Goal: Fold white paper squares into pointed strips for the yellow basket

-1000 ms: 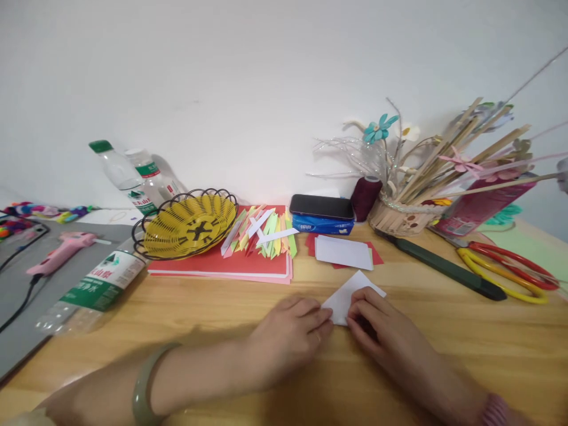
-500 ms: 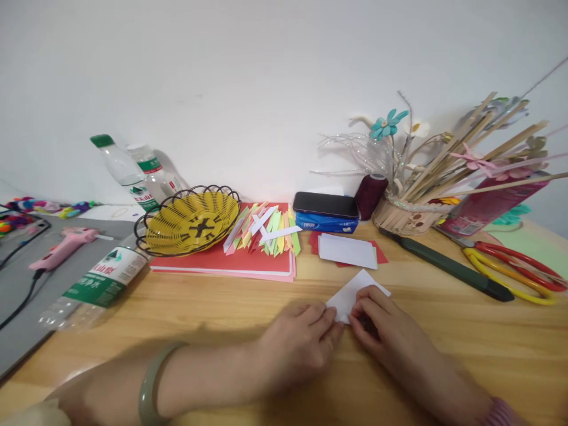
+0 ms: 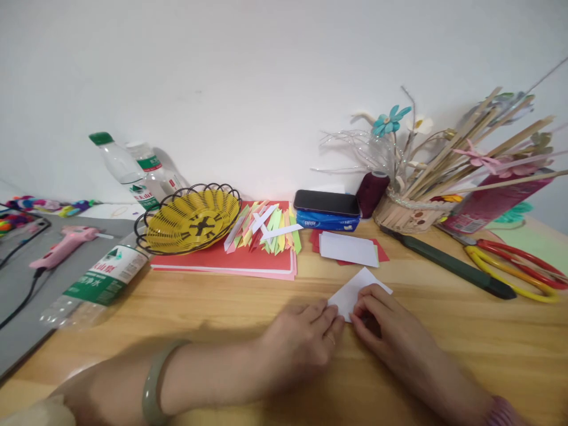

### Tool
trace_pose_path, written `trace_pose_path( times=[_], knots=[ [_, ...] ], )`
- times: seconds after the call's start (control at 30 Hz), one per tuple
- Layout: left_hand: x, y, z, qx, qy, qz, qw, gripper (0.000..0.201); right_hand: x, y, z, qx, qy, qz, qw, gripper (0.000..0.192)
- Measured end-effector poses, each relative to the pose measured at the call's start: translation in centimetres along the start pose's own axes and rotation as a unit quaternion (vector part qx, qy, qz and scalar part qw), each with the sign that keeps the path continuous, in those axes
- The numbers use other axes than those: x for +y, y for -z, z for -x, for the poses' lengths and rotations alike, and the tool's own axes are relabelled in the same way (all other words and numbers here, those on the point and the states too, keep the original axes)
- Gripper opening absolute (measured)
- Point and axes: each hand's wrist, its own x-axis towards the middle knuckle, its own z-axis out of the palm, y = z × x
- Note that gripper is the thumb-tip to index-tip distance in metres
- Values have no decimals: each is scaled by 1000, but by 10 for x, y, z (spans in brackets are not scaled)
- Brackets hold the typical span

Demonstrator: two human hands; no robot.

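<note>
**Steadily Anchored, Finely Guided: Control Along a Small Edge**

The white paper [image 3: 347,297] lies on the wooden table [image 3: 213,307] between the two hands, one corner pointing away from the person, toward the white cards [image 3: 348,249] just beyond. The left hand [image 3: 306,340] has its fingers close together, their tips on the paper's left corner; the thumb is hidden, so whether this hand pinches or merely presses cannot be told. The right hand [image 3: 390,331] is narrowed, thumb and forefinger holding the paper near its lower edge, while its knuckles cover part of the right side.

The shape suggests a folded sheet, though the layers beneath the fingers cannot be seen. Good handling here probably depends on a division of roles: the left fingertips serve as a fixed anchor, kept flat so that the paper does not pivot, while the right aligns the edges before any firm pressure is applied. A crease is best run in one direction against the hard tabletop. On so small a piece, a slight slip would likely skew the line, and too tight a pinch might crumple the corner.

Note the surroundings: paper strips [image 3: 277,229] lie farther back on the left, and a dark green tool [image 3: 457,266] rests to the right, apart from both hands.
</note>
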Motion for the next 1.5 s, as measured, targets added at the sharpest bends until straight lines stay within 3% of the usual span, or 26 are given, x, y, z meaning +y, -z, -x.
trace_pose_path(
  times=[0.17, 0.47, 0.57, 0.73, 1.07, 1.3, 1.4, 1.5],
  knots=[
    [1, 1, -1, -20, -9, -11, 1000, 29, 0, 0, -1, 6, -2, 1, 1000, 14],
    [4, 4, -2, 1, 6, -27, 1000, 25, -1, 0, 1, 17, 15, 16, 1000, 11],
    [3, 3, -3, -6, 7, -27, 1000, 26, 0, 6, 6, 18, 88, 67, 994, 21],
    [4, 1, -3, 30, 13, -23, 999, 26, 0, 21, 19, 25, 249, 191, 949, 36],
    [-11, 1, -6, 26, 5, -30, 999, 17, 14, 45, 25, 1, 287, 216, 933, 40],
    [-20, 3, -7, -6, 24, -19, 1000, 20, -28, 23, 31, -17, 269, 157, 950, 41],
    [-20, 2, -7, -15, 37, 17, 999, 21, -30, 9, 29, -2, 248, 138, 959, 42],
    [-22, -1, -7, 22, 13, 50, 998, 15, -21, 4, 27, -3, 260, 115, 959, 41]
  ],
)
